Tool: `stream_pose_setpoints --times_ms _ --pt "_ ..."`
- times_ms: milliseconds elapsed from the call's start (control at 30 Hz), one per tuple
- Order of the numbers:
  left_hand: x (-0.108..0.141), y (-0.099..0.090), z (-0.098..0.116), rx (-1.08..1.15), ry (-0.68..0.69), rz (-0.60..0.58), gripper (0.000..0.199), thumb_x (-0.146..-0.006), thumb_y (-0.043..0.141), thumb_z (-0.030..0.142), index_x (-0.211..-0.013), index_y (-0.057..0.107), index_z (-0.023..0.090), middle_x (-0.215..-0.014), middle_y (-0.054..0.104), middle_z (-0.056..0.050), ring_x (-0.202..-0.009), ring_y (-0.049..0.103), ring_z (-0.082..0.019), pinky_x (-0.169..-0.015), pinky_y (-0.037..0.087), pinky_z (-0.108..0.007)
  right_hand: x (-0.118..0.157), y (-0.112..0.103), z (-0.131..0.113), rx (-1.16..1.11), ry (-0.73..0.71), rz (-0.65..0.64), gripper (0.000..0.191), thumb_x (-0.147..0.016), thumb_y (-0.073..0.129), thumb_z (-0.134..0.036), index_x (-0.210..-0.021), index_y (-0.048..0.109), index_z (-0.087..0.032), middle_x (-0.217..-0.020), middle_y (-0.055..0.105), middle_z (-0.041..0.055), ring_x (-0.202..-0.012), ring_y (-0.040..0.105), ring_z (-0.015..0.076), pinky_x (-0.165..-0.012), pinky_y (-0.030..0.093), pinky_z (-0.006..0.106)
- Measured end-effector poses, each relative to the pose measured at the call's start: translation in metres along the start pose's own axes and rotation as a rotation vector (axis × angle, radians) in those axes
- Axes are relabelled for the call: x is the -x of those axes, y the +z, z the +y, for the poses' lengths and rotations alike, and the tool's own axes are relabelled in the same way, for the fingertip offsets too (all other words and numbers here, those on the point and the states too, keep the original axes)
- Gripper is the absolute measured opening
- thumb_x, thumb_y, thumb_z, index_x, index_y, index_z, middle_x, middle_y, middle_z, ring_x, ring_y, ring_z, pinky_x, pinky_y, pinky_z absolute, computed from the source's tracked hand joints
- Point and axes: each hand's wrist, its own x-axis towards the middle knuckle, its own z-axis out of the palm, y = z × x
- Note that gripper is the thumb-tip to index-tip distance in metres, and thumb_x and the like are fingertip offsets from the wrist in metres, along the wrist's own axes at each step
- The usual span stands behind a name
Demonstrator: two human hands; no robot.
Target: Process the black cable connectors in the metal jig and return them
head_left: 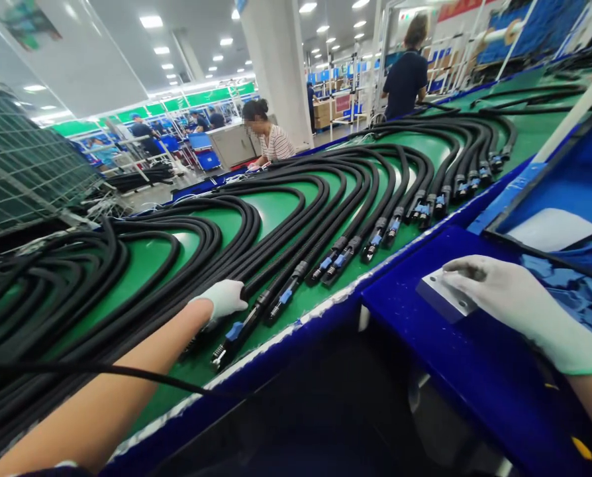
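My left hand (224, 299), in a white glove, is closed around a black ribbed hose (253, 283) among those laid on the green belt. Beside it lie hose ends with blue clips (234, 330) and metal tips. My right hand (497, 291), also gloved, has its fingers bent together at the upper edge of a silver metal block (447, 296) with holes. That block sits on a dark blue ledge (400, 318). Whether something small is between the right fingertips is hidden.
More hose ends (380, 232) line the near edge of the green conveyor (276, 202). A blue bin (574, 179) holding blue pieces and a white sheet stands at right. A person in a striped top (279, 142) and one in dark clothes (408, 83) are across the belt.
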Motion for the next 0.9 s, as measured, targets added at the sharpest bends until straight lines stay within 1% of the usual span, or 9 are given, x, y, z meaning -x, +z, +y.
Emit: stream_pose_setpoints --times_ms 100,167,267,400,500,633,767,800,900 --pt "0.000 -0.013 -0.002 0.120 0.036 -0.032 0.061 -0.051 0.079 0.044 -0.104 0.075 0.013 -0.109 0.077 -0.019 -0.110 0.070 -0.041 -0.098 0.052 -0.045 0.003 -0.005 -0.002 -0.033 -0.005 -0.014 0.030 -0.084 0.071 -0.048 -0.104 0.077 -0.027 -0.107 0.079 0.0077 -0.098 0.072 0.0280 -0.087 0.050 0.041" --pt "0.006 -0.035 -0.003 0.219 0.076 -0.038 0.057 -0.061 0.075 0.054 -0.103 0.074 0.014 -0.103 0.078 -0.014 -0.104 0.072 -0.036 -0.092 0.055 -0.042 0.008 -0.008 -0.011 -0.086 0.000 0.007 0.031 -0.082 0.073 -0.049 -0.103 0.077 -0.026 -0.106 0.079 0.0087 -0.097 0.073 0.0289 -0.088 0.052 0.042" --pt "0.020 -0.067 0.007 0.626 0.172 -0.100 0.044 -0.076 0.069 0.054 -0.097 0.070 0.015 -0.092 0.075 -0.011 -0.088 0.072 -0.029 -0.083 0.057 -0.041 0.023 -0.001 -0.052 -0.169 -0.064 0.019 0.035 -0.080 0.074 -0.053 -0.103 0.079 -0.026 -0.098 0.080 0.0079 -0.089 0.074 0.0298 -0.086 0.056 0.043" --pt "0.042 -0.078 0.063 1.298 0.391 -0.127 0.037 -0.076 0.082 0.036 -0.103 0.067 0.015 -0.090 0.070 -0.008 -0.084 0.069 -0.023 -0.086 0.057 -0.042 0.059 0.044 -0.144 -0.382 -0.349 -0.315 0.039 -0.089 0.068 -0.046 -0.121 0.076 -0.027 -0.121 0.075 0.0085 -0.110 0.070 0.0304 -0.101 0.054 0.045" --pt "0.057 -0.065 0.118 1.484 0.564 0.011 0.037 -0.081 0.081 0.035 -0.107 0.065 0.016 -0.096 0.068 -0.009 -0.091 0.069 -0.023 -0.094 0.056 -0.045 0.083 0.085 -0.201 -0.669 -0.357 -0.492 0.072 -0.083 0.076 -0.040 -0.150 0.054 -0.025 -0.139 0.065 0.0113 -0.118 0.066 0.0287 -0.101 0.053 0.043" --pt "0.075 -0.044 0.159 1.296 0.542 0.338 0.034 -0.094 0.065 0.048 -0.108 0.064 0.018 -0.101 0.070 -0.009 -0.097 0.069 -0.024 -0.095 0.056 -0.045 0.101 0.102 -0.216 -0.938 -0.199 -0.590 0.063 -0.080 0.075 -0.026 -0.141 0.056 -0.024 -0.102 0.071 0.0016 -0.081 0.064 0.0169 -0.075 0.054 0.030" --pt "0.087 -0.031 0.148 0.890 0.486 0.749 0.029 -0.090 0.070 0.041 -0.114 0.069 0.024 -0.110 0.072 -0.007 -0.113 0.066 -0.029 -0.107 0.049 -0.050 0.110 0.070 -0.187 -0.890 -0.082 -0.577 0.032 -0.077 0.072 -0.022 -0.109 0.068 -0.020 -0.074 0.058 -0.0052 -0.062 0.049 0.0101 -0.058 0.040 0.022" --pt "0.088 -0.027 0.143 0.699 0.626 0.761 0.030 -0.088 0.073 0.036 -0.117 0.070 0.028 -0.116 0.072 -0.007 -0.119 0.064 -0.030 -0.111 0.046 -0.051 0.111 0.060 -0.180 -0.854 -0.071 -0.628 0.028 -0.076 0.073 -0.022 -0.104 0.068 -0.019 -0.069 0.055 -0.0060 -0.059 0.047 0.0094 -0.054 0.036 0.022" --pt "0.091 -0.009 0.136 0.223 1.145 0.509 0.027 -0.087 0.073 0.023 -0.110 0.075 0.037 -0.116 0.075 -0.004 -0.114 0.066 -0.029 -0.110 0.045 -0.053 0.114 0.034 -0.169 -0.739 -0.045 -0.825 0.025 -0.073 0.076 -0.027 -0.095 0.067 -0.020 -0.060 0.052 -0.0074 -0.050 0.043 0.0086 -0.048 0.030 0.021"
